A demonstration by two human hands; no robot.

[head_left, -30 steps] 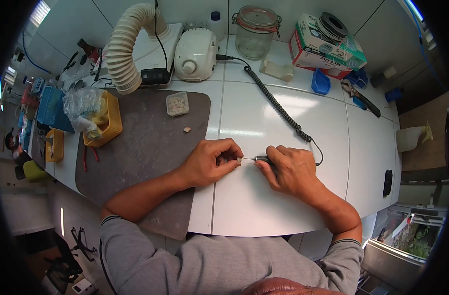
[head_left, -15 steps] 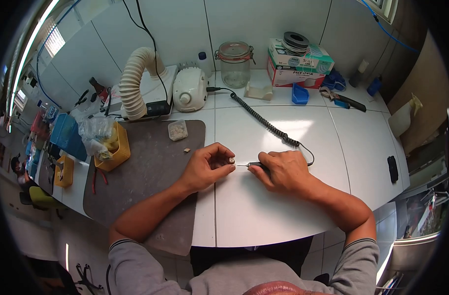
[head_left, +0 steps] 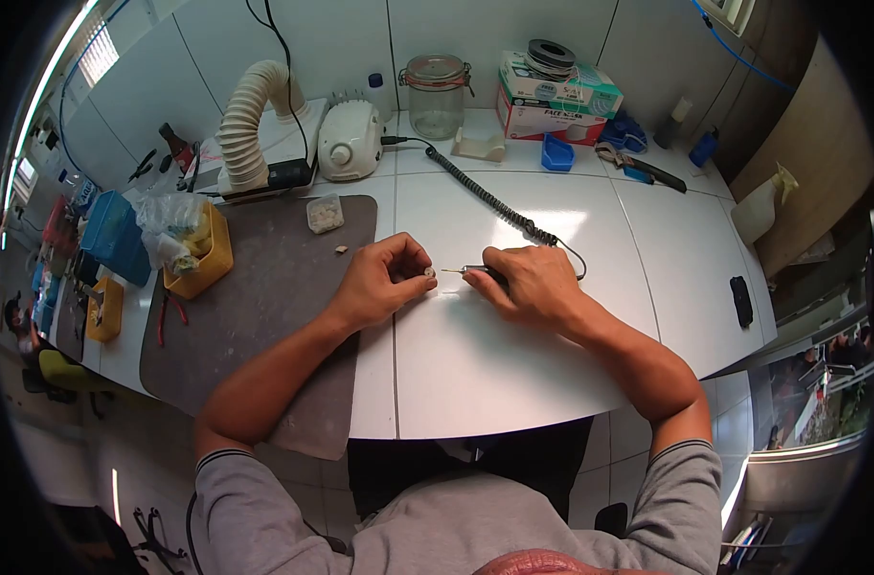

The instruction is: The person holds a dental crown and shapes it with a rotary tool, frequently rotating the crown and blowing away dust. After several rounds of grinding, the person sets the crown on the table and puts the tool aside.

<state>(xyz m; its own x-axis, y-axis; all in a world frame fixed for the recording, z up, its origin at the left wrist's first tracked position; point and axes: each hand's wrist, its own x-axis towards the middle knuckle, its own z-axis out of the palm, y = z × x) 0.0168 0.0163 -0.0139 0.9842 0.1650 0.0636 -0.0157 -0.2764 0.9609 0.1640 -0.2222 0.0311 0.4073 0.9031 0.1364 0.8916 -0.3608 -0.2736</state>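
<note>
Between the thumb and fingers of my left hand [head_left: 384, 278] is a small pale piece [head_left: 430, 273]. My right hand [head_left: 533, 283] grips a dark rotary handpiece [head_left: 485, 273], whose thin metal bit points left at the piece, with a small gap between them. From the handpiece a coiled black cord [head_left: 485, 195] runs back to a white control unit [head_left: 350, 142]. A small clear box of pale bits [head_left: 325, 214] and one loose tan bit [head_left: 341, 249] lie on the grey mat [head_left: 255, 316], beyond my left hand.
A yellow bin [head_left: 207, 273], red-handled pliers [head_left: 171, 316] and a ribbed white hose [head_left: 240, 134] are on the left. Along the back stand a glass jar [head_left: 436, 101], mask boxes [head_left: 552, 120] and a blue tray [head_left: 556, 153]. A person [head_left: 17, 316] is at far left.
The whole view has shifted, so the bench and both hands appear higher and further left. The bit and the pale piece look slightly differently aligned; both grips are kept.
</note>
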